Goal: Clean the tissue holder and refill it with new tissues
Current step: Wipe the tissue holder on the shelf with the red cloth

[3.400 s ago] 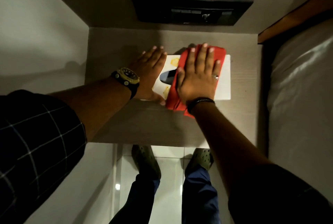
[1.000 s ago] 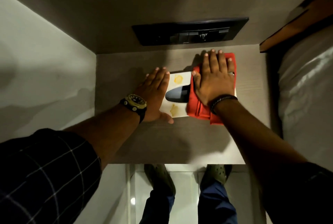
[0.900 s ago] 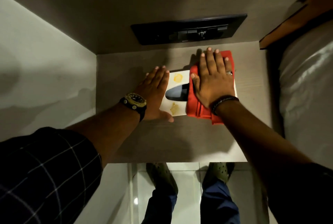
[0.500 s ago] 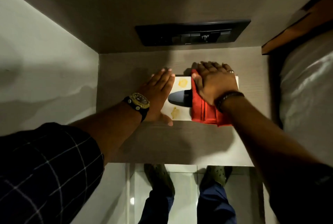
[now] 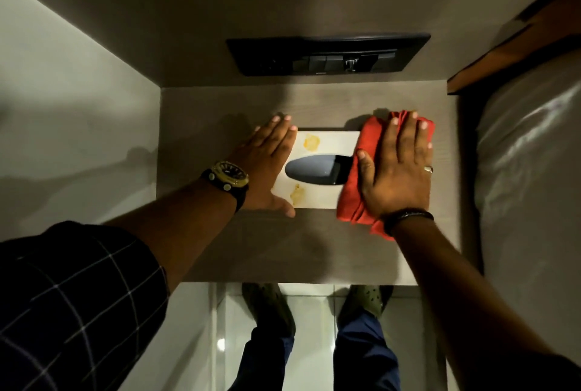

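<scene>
Dim, warm light — deep shadows, glare on floor tiles [image 5: 221, 343], wide-angle bending.

The person wears a dark shirt with a thin pale grid check, its left sleeve [image 5: 72, 305] pushed up so the forearm is bare, and the right sleeve [image 5: 515, 365] is dark too. On the wrist of the left hand [image 5: 267, 164] sits a chunky watch [image 5: 228, 175] with a yellow-green case, dark dial and black strap, while the right hand [image 5: 397, 167] carries a ring [image 5: 428, 169] on one finger and a black corded bracelet [image 5: 407, 216] at the wrist. Below are dark blue trousers [image 5: 364, 356] and olive-green clogs [image 5: 366, 299] with holes in the uppers.
</scene>
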Available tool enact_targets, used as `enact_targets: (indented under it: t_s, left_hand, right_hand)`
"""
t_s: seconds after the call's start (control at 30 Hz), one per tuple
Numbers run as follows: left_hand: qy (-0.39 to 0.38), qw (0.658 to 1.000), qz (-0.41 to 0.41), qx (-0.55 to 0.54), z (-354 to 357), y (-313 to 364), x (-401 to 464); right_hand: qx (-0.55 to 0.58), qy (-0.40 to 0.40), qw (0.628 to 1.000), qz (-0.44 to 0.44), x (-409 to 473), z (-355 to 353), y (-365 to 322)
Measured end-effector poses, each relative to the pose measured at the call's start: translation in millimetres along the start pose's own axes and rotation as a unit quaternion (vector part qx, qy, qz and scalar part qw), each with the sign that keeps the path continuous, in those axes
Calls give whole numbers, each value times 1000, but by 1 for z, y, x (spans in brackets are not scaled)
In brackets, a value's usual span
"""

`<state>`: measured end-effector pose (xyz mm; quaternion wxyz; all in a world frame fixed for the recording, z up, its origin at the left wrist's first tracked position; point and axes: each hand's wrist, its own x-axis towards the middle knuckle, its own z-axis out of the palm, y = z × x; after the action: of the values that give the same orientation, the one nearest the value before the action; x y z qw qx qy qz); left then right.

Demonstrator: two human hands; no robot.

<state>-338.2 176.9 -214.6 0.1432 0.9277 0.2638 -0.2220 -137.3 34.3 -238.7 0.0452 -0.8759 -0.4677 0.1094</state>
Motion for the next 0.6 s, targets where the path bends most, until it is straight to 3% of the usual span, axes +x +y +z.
enact_targets:
  t_s: [0.13,0.2,0.33,0.4,0.6]
  left_hand:
    - [7,1000,3,6,1,0,2]
    - [1,1000,2,6,1,1,1]
    - [-7,1000,1,2,-1,0,1]
    - [-9,1000,-1,-3,-2,1,1]
    - [5,1000,-4,-17,-2,2,2]
  right_hand:
    - [-10,8,997,81,-1,5,-35]
    - [-22,-14,999,26,-12,8,-45]
    - [-72,-49,980,-177,-34,9,-16]
    - [-76,-34,976,-202,-33,7,5]
    - [-39,-3,999,-14,-19,6,-12]
